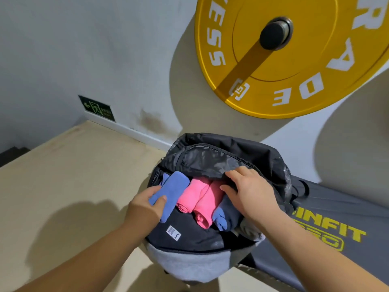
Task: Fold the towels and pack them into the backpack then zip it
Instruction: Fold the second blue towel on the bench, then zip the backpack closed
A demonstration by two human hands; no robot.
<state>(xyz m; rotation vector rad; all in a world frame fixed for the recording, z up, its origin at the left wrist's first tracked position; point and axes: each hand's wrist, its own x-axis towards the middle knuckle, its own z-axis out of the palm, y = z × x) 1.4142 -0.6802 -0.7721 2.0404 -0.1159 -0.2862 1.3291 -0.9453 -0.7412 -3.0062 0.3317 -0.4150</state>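
Two rolled blue cloth towels: blue towel one [175, 186] inside the left hand [145, 207] grip, blue towel two [220, 220] just under the right hand [248, 190]. Two rolled pink cloth towels [191, 194], between both grips. One black-and-grey fabric backpack [242, 152], right hand gripping its flap. One round yellow weight plate [315, 81]. One green exit sign [97, 108].

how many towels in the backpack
4: blue towel leftmost, in the left hand; left pink towel and right pink towel in the middle; second blue towel rightmost. More may be hidden in the backpack.
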